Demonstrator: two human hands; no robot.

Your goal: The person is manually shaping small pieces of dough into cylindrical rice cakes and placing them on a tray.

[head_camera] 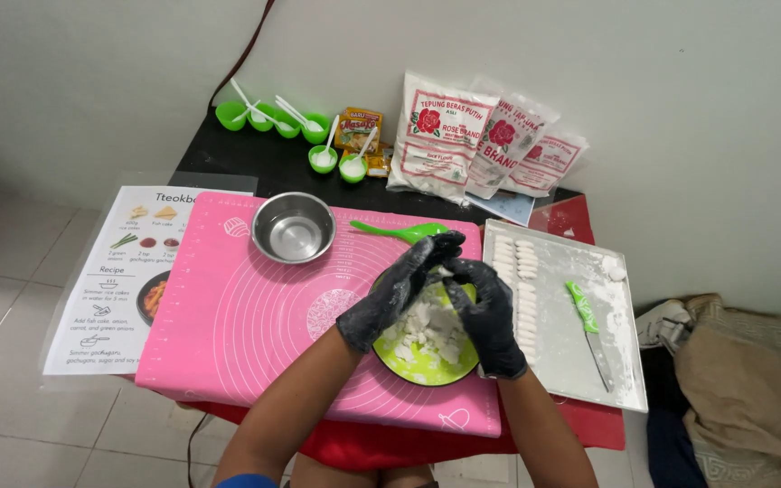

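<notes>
White dough (427,327) lies in broken lumps in a green bowl (427,369) at the right end of a pink mat (246,334), near the person. Both hands wear black gloves and meet just above the bowl: the left hand (399,287) has its fingers curled together around a small white piece of dough at the far rim, and the right hand (488,312) closes in against it from the right, fingertips pressed to the same piece. The work looks partway through: much of the dough in the bowl is still rough and unshaped, while on the floured tray (621,361) just right of the bowl short white rolls (522,280) already lie in rows along its left side, with most of the tray still bare. A green-handled knife (589,330) rests on the tray further right. Just beyond the hands lies a green spoon (404,232), and to its left stands an empty steel bowl (293,226). A recipe sheet (110,289) lies left of the mat. At the far edge stand small green cups (273,117) with white spoons and three bags of flour (481,140).
</notes>
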